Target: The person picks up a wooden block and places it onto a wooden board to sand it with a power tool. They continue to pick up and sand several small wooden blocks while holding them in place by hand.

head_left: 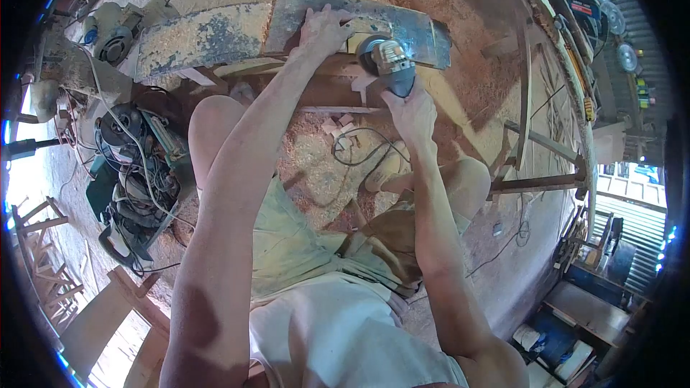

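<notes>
"How far along is it?"

"The left hand [325, 31] rests with bent fingers at the left end of the small wood piece [371, 26]; whether it pinches, I can't tell. The right hand [415, 113] is wrapped around the grinder [394, 65], its disc [368, 54] just beside the wood. I'd judge it partway; finished and unfinished parts can't be told apart."

"And the surface, the room?"

"Left of the grip, a worn board [205, 37] and, nearer the body, heaped tools [129, 147]. Under the wood, a dark board [422, 25]. Below, shavings on the floor [305, 165]. Far right, a metal wall [647, 32]."
</notes>
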Motion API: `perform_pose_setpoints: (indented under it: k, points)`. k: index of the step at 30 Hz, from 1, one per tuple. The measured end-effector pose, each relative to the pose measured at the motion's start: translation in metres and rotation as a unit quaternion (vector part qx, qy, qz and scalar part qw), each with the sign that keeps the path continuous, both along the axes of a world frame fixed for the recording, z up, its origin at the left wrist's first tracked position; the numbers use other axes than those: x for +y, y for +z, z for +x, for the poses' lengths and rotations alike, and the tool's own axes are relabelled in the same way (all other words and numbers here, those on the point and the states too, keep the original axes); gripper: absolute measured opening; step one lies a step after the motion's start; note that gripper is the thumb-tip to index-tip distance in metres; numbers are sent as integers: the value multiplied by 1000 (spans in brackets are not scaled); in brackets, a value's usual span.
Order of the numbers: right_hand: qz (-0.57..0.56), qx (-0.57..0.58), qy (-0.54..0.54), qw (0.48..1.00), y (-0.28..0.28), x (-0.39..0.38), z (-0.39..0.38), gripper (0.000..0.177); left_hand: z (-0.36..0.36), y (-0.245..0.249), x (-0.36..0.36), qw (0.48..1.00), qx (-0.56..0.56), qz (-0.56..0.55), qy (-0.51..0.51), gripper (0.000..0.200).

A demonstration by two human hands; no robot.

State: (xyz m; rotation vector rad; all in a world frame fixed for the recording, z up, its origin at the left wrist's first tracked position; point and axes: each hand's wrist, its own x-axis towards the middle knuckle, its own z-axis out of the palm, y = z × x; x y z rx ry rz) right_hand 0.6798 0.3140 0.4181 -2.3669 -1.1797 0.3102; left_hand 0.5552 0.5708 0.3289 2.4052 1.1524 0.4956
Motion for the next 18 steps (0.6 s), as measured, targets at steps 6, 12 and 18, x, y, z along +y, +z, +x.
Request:
perform_pose_setpoints:
  k: [6, 12, 18]
  points:
    - [-3, 7, 16, 1000, -3, 0, -6, 60, 0, 2, 2, 1000, 11, -9, -13, 54]
    - [15, 16, -22, 1000, -3, 5, -1, 58, -3, 13, -4, 1000, 25, -17, -4, 54]
    - [-21, 10, 44, 999, -5, 0, -7, 63, -4, 15, 0, 999, 14, -35, -9, 53]
